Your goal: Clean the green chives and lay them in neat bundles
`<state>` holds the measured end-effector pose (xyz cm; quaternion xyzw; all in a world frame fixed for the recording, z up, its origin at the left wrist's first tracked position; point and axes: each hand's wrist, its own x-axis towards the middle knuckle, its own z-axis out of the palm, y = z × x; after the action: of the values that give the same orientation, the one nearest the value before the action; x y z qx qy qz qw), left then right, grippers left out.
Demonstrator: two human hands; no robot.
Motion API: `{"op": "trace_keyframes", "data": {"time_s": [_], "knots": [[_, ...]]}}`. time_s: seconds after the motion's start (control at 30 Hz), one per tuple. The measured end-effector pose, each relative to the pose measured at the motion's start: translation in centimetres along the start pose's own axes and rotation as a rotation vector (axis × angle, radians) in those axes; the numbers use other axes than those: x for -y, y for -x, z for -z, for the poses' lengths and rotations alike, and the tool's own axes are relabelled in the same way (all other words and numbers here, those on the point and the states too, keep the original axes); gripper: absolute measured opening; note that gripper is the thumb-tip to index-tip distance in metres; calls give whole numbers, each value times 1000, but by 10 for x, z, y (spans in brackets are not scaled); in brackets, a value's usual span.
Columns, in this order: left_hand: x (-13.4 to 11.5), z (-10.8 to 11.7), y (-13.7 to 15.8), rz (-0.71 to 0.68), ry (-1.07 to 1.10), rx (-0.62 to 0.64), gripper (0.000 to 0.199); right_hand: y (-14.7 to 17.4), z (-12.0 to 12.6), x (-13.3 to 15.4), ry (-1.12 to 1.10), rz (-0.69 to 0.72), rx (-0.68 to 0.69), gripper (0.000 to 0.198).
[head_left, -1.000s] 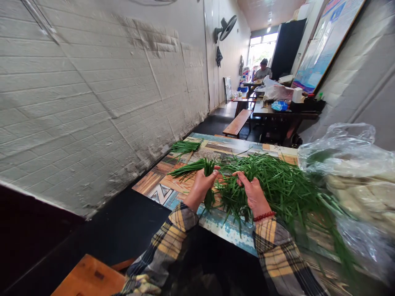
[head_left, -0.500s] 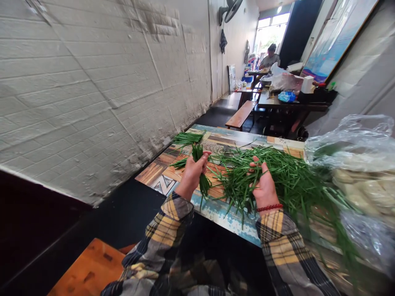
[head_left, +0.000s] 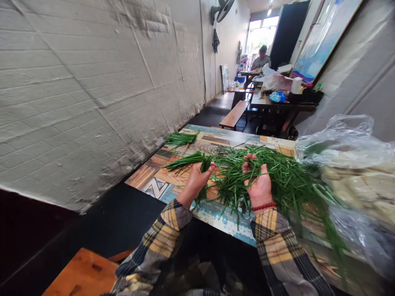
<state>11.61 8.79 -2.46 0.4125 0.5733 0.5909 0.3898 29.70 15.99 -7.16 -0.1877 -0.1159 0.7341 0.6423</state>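
Note:
My left hand [head_left: 199, 181] is closed round a small bunch of green garlic chives [head_left: 202, 194], whose cut ends stick out above and below the fist. My right hand [head_left: 258, 181], palm up with a red bead bracelet at the wrist, lies in the loose heap of garlic chives [head_left: 286, 172]. Its fingers curl around a few strands, with the thumb apart. Left of the heap, a laid-out bunch [head_left: 185, 161] rests just beyond my left hand. Another neat bunch [head_left: 181, 138] lies farther back on the patterned table [head_left: 145, 172].
Clear plastic bags [head_left: 336, 139] with pale contents stand at the table's right. A white brick-patterned wall [head_left: 92, 82] runs along the left. An orange wooden stool [head_left: 86, 273] is at lower left. Beyond are a bench [head_left: 235, 115], a cluttered table [head_left: 277, 105] and a seated person [head_left: 261, 59].
My left hand has turned and tilted rightward with its bunch, showing more of the laid-out bunch behind it. My right hand has opened slightly among the strands. The view has shifted a little right.

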Motion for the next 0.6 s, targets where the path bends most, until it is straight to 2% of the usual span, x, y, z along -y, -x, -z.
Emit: {"op": "trace_keyframes", "data": {"time_s": [0.23,0.37,0.5,0.6], "knots": [[17,-25,1,-59,-100,191,23,1,-2,-1,16,15,33,32],[23,-40,-2,-93,-135,262,21,1,-4,-4,-4,-1,36,33],[25,-45,-6,-119,-139,226,21,2,-6,-6,11,-23,43,33],[20,-38,-9,-98,-133,148,23,1,-5,-7,34,-30,48,28]]}}
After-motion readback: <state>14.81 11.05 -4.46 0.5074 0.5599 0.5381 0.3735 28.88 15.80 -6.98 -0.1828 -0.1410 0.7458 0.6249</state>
